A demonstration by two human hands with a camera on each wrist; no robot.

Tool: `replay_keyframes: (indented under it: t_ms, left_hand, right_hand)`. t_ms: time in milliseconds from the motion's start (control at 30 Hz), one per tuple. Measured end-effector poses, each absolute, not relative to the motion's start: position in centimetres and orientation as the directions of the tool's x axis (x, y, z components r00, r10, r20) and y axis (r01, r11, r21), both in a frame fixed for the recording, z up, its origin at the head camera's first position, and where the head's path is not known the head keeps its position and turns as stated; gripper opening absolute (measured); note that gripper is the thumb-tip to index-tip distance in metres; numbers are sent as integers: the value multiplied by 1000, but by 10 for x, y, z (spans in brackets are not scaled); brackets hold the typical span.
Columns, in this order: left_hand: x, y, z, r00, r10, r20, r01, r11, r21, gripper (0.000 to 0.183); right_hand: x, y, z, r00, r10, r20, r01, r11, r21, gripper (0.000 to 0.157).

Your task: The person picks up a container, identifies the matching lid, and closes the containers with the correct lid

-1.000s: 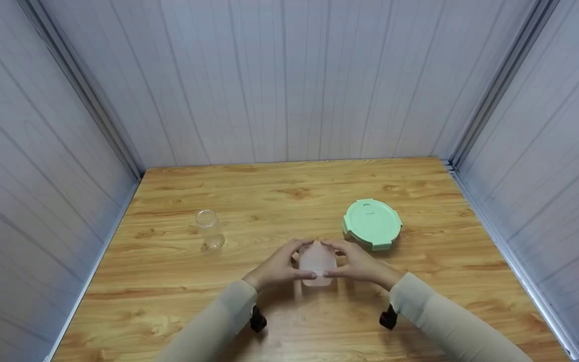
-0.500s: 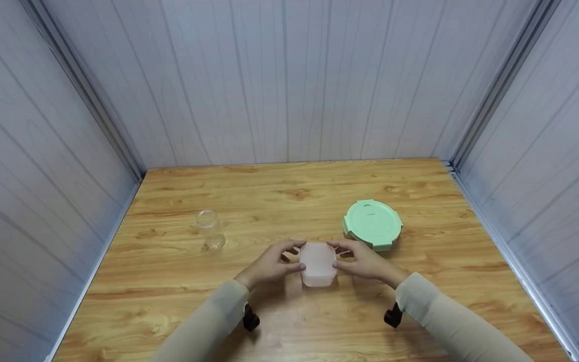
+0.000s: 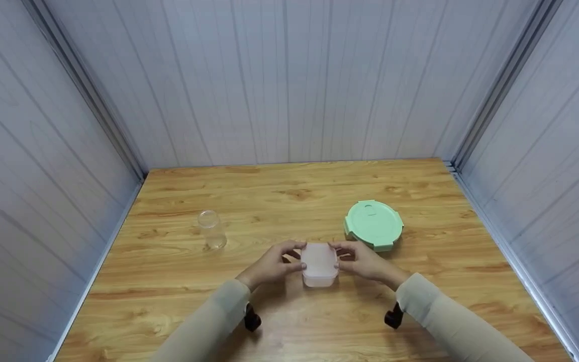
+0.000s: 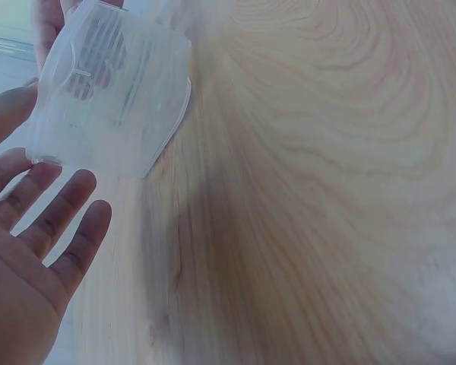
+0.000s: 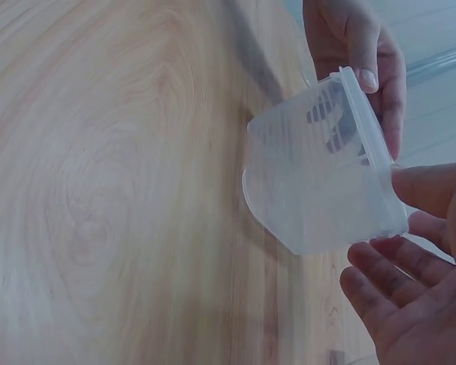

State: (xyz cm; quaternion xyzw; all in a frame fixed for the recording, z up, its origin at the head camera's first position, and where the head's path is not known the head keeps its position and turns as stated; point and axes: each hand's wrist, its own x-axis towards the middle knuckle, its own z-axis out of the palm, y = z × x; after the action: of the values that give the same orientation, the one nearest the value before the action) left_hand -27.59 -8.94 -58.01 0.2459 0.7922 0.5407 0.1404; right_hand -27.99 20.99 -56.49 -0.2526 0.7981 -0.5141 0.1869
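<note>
A small frosted plastic food container (image 3: 319, 264) with its lid on is near the middle front of the table. My left hand (image 3: 272, 264) holds its left side, thumb at the lid's edge and index finger at the far corner. On the opposite side my right hand (image 3: 367, 261) holds it in the same way. Both wrist views show the translucent container (image 4: 110, 91) between the two hands, the other fingers spread loosely below the rim. Whether its base touches the table is hard to tell.
To the left a clear glass jar (image 3: 212, 230) stands on the wooden table (image 3: 289, 196). A round container with a green clip lid (image 3: 374, 223) sits just beyond my right hand. Pale panel walls (image 3: 289, 80) enclose the back and both sides.
My thumbs have moved apart, from the middle of the container's near side to its left and right edges, leaving the lid's top uncovered. In the last half second almost nothing has moved.
</note>
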Motion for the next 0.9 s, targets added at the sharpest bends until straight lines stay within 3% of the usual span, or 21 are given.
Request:
replay_keyframes:
  t_ms: [500, 767, 900]
  left_hand:
    - [-272, -86, -578, -830, 557, 38, 245, 301, 922, 58]
    - [-269, -84, -579, -831, 555, 23, 235, 314, 920, 90]
    - [-266, -82, -580, -840, 542, 24, 236, 324, 916, 94]
  right_hand:
    - [-275, 206, -562, -823, -564, -66, -208, 409, -888, 57]
    - [-273, 203, -559, -868, -493, -69, -173, 429, -886, 55]
    - [-272, 202, -559, -895, -438, -82, -131, 433, -892, 49]
